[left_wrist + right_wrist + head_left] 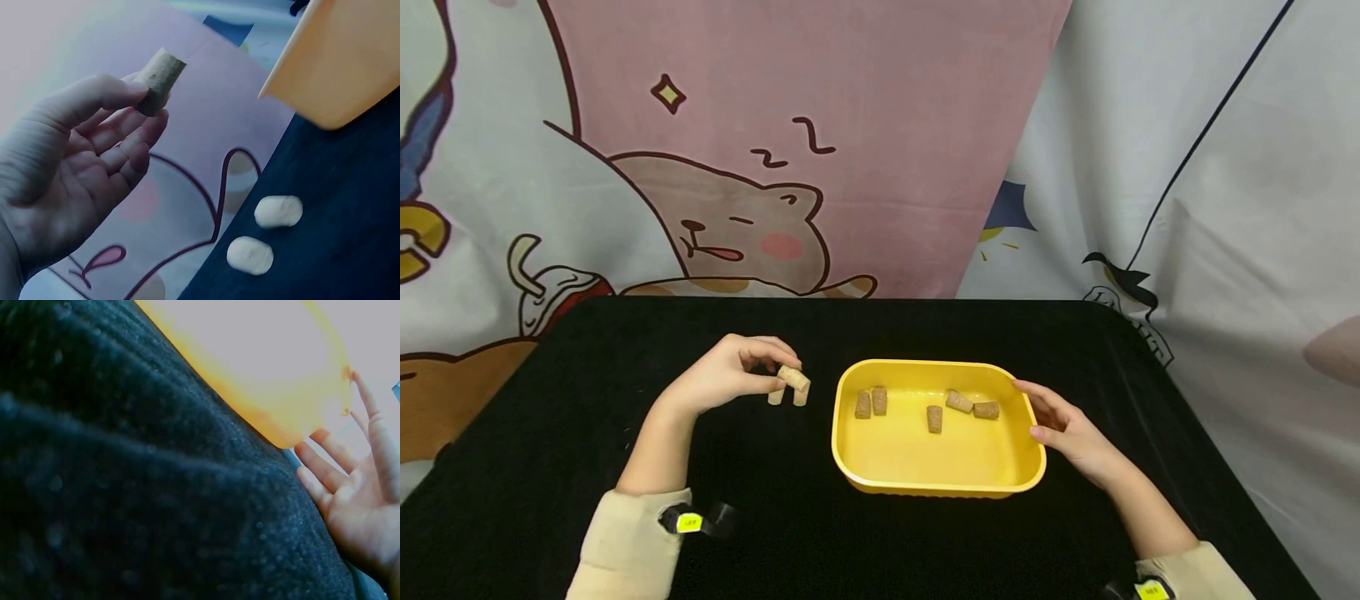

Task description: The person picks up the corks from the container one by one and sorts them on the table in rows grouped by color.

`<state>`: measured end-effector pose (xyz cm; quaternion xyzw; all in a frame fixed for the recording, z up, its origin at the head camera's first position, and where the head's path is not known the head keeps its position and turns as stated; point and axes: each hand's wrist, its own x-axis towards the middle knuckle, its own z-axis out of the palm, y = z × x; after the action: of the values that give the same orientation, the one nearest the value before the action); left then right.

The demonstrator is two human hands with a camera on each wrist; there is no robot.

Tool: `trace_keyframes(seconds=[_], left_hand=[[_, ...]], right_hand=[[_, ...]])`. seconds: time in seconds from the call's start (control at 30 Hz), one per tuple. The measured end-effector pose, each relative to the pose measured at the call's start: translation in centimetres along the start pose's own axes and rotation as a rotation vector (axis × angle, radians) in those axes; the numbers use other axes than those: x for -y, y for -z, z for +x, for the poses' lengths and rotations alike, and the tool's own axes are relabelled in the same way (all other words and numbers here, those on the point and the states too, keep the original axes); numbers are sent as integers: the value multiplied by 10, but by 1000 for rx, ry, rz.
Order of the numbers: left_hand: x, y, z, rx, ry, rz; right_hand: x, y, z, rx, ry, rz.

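My left hand (735,372) pinches a pale cork (793,378) between thumb and fingers, left of the yellow tub. In the left wrist view, the held cork (162,81) tilts up past the thumb tip. Two more light corks, one nearer the tub (279,211) and one beside it (250,255), are on the black cloth close by. My right hand (1070,429) rests its fingertips at the right rim of the yellow tub (925,487). Its fingers (328,456) are extended, loosely spread beside the tub's outer wall in the right wrist view.
Several brown corks lie inside the tub, among them a cork near the middle (934,419) and a cork at the left (862,405). Black cloth (760,517) covers the table. Behind its far edge hangs a printed curtain (887,167).
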<state>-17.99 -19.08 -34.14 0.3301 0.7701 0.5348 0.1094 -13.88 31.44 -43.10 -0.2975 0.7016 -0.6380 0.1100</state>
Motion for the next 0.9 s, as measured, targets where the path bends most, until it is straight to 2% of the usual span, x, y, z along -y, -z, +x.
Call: trace_keyframes(seconds=[0.33, 0.7, 0.9], left_hand=[[27, 24, -15, -25, 161, -46], [60, 37, -27, -70, 277, -86], [73, 40, -30, -57, 310, -91]], right_hand=[[-1, 0, 0, -2, -5, -6], [-1, 1, 1, 11, 9, -5], [-3, 3, 0, 16, 7, -7]])
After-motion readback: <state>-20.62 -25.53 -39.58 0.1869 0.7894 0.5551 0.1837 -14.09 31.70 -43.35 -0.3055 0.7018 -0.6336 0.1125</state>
